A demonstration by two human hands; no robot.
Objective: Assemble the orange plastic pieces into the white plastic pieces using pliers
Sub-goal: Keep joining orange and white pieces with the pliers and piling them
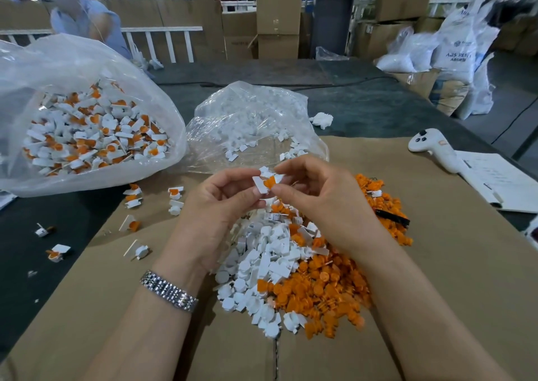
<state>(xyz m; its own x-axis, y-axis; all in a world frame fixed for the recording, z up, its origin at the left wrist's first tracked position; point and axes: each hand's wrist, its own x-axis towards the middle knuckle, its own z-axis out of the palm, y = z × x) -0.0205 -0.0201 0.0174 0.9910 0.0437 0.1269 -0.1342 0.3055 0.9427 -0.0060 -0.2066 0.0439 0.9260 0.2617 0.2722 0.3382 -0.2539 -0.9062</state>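
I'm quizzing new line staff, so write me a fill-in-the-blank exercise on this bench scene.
1. The left hand and the right hand together pinch a white piece with an ____ piece pushed into it.
2. A metal watch band sits on the ____ wrist.
3. The big bag holding assembled pieces lies to the person's ____.
4. The loose pile rests on brown ____.

Missing words: orange; left; left; cardboard

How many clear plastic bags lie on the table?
2: a big bag of assembled pieces at left; a smaller bag of white pieces behind the hands. Sacks at far right stand off the table.
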